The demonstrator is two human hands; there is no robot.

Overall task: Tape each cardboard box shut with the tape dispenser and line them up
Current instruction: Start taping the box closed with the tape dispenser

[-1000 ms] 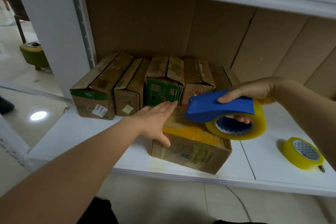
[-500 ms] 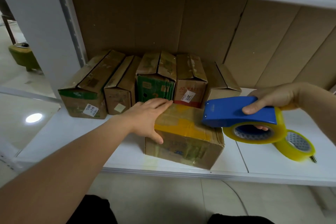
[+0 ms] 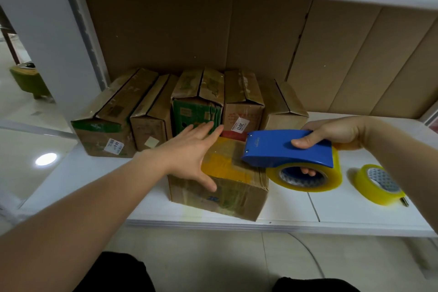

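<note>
Taping a cardboard box on the shelf.
We see the left hand laid flat, fingers straight, on the front box, while the right hand grips the blue tape dispenser at the box's right top edge. Five boxes stand in a row behind; a spare tape roll lies on the white shelf.

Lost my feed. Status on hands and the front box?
Left hand flat on front box. Right hand grips dispenser at box's right edge. Spare roll right, clear.
</note>
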